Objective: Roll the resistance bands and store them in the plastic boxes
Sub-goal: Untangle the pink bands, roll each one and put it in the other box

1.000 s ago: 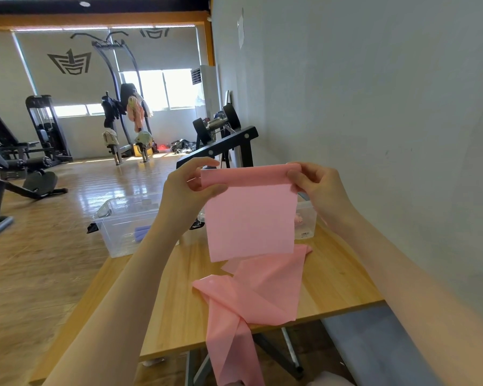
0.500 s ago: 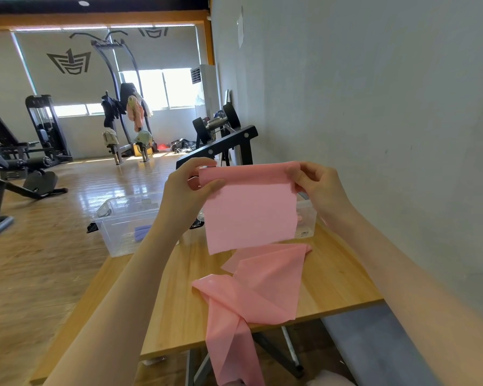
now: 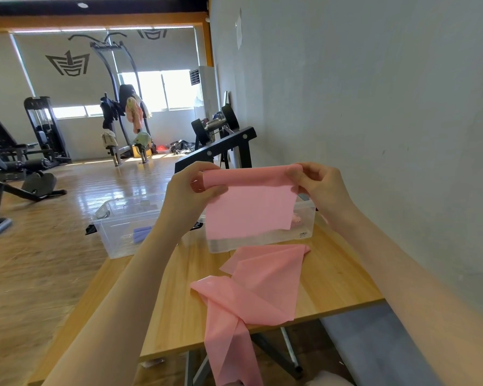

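Both hands, left [image 3: 191, 190] and right [image 3: 322, 188], grip the pink band [image 3: 251, 210], now rolled shorter above the wooden bench [image 3: 332, 277] in a gym.

Bright daylight pours through the far windows [image 3: 162, 89] (blown out white), glaring off the wooden floor [image 3: 117, 185]; wide-angle bending at edges, near forearms soft.

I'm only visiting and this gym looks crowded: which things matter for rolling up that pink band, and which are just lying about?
Part of the job:
pink band, held by the left hand and right hand
left clear box
right clear box
wooden table

Just lying about:
dumbbell rack
weight machines
hanging clothes
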